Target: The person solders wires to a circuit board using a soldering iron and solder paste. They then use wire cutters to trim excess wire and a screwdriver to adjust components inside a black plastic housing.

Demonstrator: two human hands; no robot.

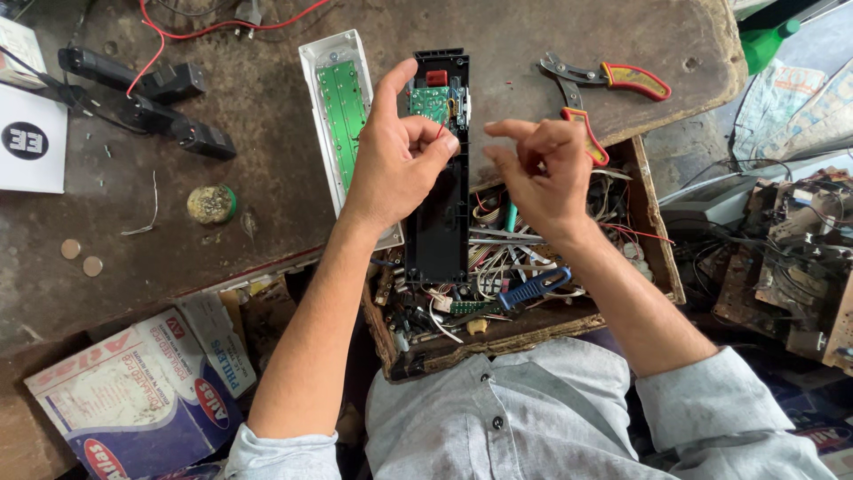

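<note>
Your left hand hovers over the black casing, thumb and fingers curled shut on a thin red wire; most of that wire is hidden in your grip. The casing lies lengthwise from bench to open drawer, its middle covered by your hand, a small green board showing at its far end. Just left lies the white cover. Your right hand is half curled with fingertips pinched; I cannot tell whether it holds anything. Red-handled pliers lie behind it, one handle partly hidden. The drawer's tangle is hard to sort out.
</note>
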